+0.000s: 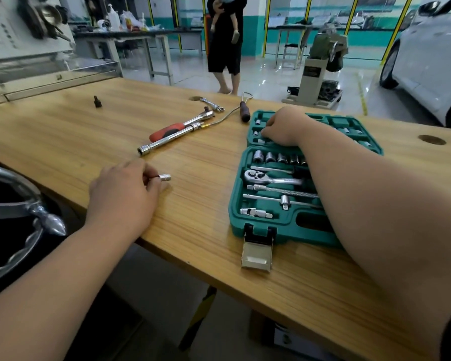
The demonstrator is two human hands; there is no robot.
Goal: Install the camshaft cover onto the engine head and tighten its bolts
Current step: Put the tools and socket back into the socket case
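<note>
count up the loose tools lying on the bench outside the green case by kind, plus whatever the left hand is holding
long chrome drive handles: 2
small spanner: 1
dark-handled wire hook: 1
small dark bit: 1
socket pinched in the left hand: 1
total: 6

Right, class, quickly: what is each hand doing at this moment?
Left hand: pinches a small silver metal socket.
Right hand: fingers curled in the green plastic socket case; any grip cannot be told.
</note>
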